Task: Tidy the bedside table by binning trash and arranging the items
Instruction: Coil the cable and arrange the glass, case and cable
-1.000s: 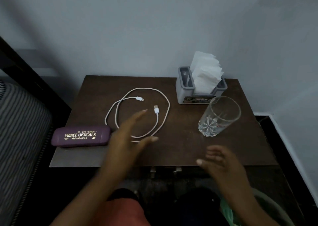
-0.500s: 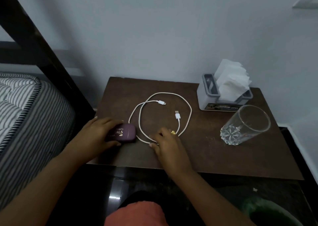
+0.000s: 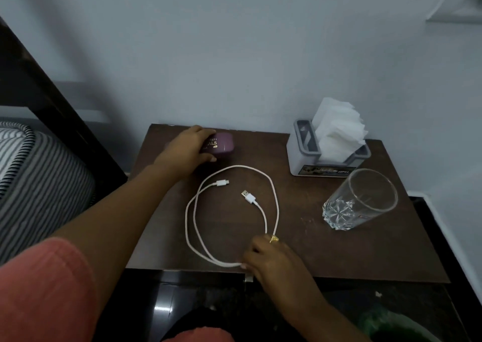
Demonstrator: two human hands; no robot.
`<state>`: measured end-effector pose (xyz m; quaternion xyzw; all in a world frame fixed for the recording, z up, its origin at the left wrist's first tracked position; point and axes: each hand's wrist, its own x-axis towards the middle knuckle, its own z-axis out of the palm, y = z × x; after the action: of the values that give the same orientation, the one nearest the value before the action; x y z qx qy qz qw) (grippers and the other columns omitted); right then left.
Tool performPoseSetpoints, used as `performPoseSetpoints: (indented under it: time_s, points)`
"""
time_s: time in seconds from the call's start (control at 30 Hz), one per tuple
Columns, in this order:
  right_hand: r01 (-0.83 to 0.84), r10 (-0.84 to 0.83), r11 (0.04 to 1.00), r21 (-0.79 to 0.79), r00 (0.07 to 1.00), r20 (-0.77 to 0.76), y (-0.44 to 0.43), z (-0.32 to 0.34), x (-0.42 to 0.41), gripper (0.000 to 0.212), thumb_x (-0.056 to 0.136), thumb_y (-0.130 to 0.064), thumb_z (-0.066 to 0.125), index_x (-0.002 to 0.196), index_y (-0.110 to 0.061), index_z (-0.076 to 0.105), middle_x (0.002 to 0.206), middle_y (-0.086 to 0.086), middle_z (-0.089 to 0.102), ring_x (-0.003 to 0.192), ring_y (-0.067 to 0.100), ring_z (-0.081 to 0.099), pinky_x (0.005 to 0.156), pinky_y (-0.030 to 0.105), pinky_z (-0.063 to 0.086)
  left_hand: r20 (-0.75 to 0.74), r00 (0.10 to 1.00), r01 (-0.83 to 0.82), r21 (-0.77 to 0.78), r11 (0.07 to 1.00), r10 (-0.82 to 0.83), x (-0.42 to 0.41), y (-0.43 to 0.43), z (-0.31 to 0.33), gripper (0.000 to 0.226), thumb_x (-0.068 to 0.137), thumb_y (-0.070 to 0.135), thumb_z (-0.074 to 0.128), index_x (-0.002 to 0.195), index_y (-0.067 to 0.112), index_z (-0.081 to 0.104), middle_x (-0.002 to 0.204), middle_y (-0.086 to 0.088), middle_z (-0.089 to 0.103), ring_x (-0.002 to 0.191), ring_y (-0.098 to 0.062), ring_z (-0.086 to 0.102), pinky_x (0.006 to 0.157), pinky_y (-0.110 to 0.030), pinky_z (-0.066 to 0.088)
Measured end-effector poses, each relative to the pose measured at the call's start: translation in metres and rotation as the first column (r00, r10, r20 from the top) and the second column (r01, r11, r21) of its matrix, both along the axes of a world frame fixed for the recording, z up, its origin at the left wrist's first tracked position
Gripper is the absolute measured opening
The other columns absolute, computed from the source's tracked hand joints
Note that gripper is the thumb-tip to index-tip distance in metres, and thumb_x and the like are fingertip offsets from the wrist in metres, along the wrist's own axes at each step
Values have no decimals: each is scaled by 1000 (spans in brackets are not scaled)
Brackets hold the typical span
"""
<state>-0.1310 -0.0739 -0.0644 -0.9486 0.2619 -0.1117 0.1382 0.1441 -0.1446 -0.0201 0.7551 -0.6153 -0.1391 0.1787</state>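
Nearest, right hand (image 3: 273, 259) fingers (image 3: 257, 249) pinch the smooth white cable (image 3: 271, 185) at its loop's front, near the brown tabletop (image 3: 352, 253) edge. Farther back-left, left hand (image 3: 182, 150) fingers wrap the rounded purple glasses case (image 3: 221, 145).

From my feed, the purple spectacle case (image 3: 219, 145) at eleven o'clock on the desk (image 3: 339, 250) shows gold lettering, cut off by the left hand (image 3: 186, 150) covering it: I read only "ALS", with the small digits above it too blurred to trust. The grey tissue holder (image 3: 307, 159) at one o'clock carries a front strip ending in what looks like "OPEL"; the rest is illegible. A small red mark near the glass's (image 3: 361, 201) base is unreadable.
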Motion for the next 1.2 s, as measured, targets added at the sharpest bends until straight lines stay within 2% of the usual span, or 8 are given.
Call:
performPoseSetpoints:
  time_s: [0.4,0.6,0.73,0.8,0.9,1.0,1.13,1.2]
  points:
    - [6,-9,997,81,999,31,-7,-7,-13,4,80,-30,59,78,-26,58,81,-12,52,80,7,52,58,23,46,34,996,83,20,996,-83,6,-24,-19,70,74,18,76,137,14,45,135,-10,49,125,-29,44,105,-35,34]
    - [-1,1,999,41,1000,-4,-6,-1,-11,7,78,-29,63,75,-28,56,80,-12,52,78,8,52,63,21,43,85,996,35,4,999,-35,-4,-11,-9,79,76,17,74,144,14,34,149,-12,36,143,-25,25,118,-42,5]
    - [28,-28,1000,-12,999,22,-4,-2,-5,5,79,-33,56,74,-31,56,77,-13,51,75,7,53,79,20,37,-93,982,-187,-288,939,167,-45,45,14,49,77,6,72,124,14,59,127,-10,59,126,-24,49,105,-28,31]
    - [64,-63,998,-15,997,54,-1,5,-1,7,81,-35,52,76,-32,56,78,-13,51,76,6,52,86,20,35,-335,896,-400,-324,857,291,-71,83,24,36,80,9,70,114,19,64,114,0,64,107,-12,58,92,-19,39]
    - [119,-132,989,92,978,163,5,26,7,9,85,-34,48,80,-31,55,81,-12,53,78,8,52,76,21,36,-765,542,-688,-166,706,348,-107,133,31,31,83,3,63,98,30,62,102,6,65,84,10,61,79,-9,49]
    - [144,-222,955,260,928,299,15,48,15,7,88,-31,50,83,-29,55,85,-12,53,80,8,50,73,24,38,-859,327,-806,-36,591,394,-141,167,35,32,81,-8,61,85,24,62,86,-7,65,61,13,59,63,1,45]
    - [158,-395,854,496,818,418,30,79,21,13,85,-35,47,86,-28,58,89,-12,55,82,4,52,75,19,41,-880,333,-730,-12,683,340,-170,183,43,33,80,-12,60,92,17,67,93,-4,69,67,14,62,64,1,45]
    - [166,-491,798,580,737,464,39,97,21,10,81,-32,53,84,-29,62,87,-13,58,82,3,55,72,11,40,-857,441,-644,-96,759,266,-173,183,47,50,80,-9,64,97,38,68,106,10,68,85,19,61,73,3,44]
